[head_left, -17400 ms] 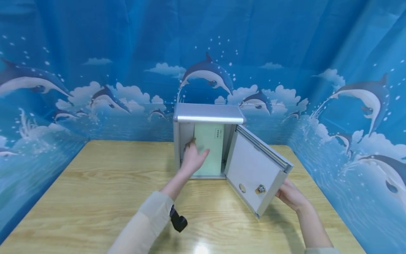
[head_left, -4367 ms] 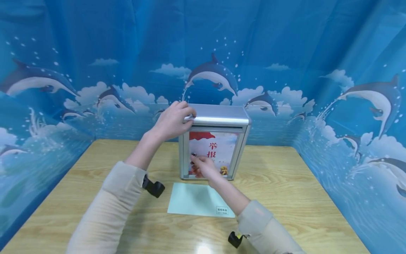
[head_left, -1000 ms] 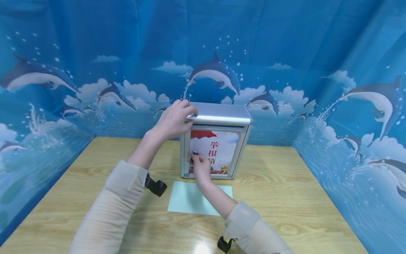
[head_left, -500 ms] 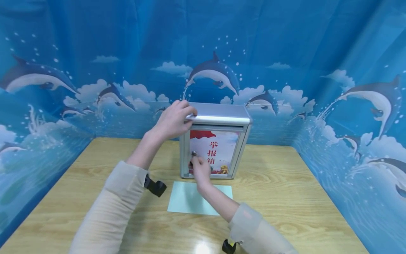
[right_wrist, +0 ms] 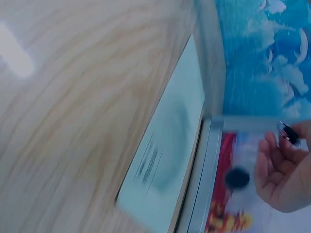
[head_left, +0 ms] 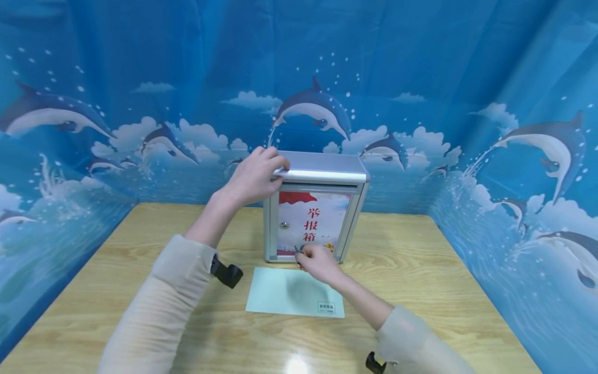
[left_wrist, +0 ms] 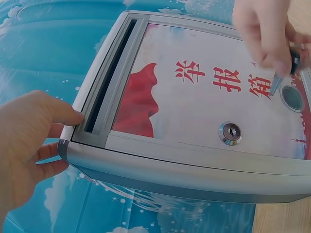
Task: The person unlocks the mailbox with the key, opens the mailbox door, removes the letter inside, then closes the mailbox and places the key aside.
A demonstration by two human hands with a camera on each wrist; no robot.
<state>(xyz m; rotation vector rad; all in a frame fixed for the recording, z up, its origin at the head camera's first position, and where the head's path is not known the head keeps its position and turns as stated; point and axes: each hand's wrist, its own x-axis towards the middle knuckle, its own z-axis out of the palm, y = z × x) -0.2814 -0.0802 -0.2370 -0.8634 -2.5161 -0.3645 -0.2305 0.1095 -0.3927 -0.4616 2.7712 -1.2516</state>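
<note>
A silver metal box [head_left: 322,165] with red lettering on its front stands on the table, its door closed. My left hand [head_left: 257,174] grips the upper left corner of the box; in the left wrist view its fingers [left_wrist: 51,170] wrap that edge beside the dark slot [left_wrist: 114,73]. The door's lock [left_wrist: 230,133] has nothing in its keyhole. Low in front of the door, my right hand [head_left: 320,264] pinches a key [left_wrist: 275,86] with a black head, apart from the lock. A pale green envelope [head_left: 289,296] lies flat on the table before the box.
The wooden table [head_left: 420,285] ends at a blue dolphin-print curtain [head_left: 187,78] behind and on both sides. A round window [left_wrist: 292,98] sits low in the box door. Black wrist cameras [head_left: 227,272] are strapped to both sleeves.
Earlier the door was open with the envelope inside; later it was closed, envelope on the table. My right hand has just come away from the lock, down and right, with the key.
</note>
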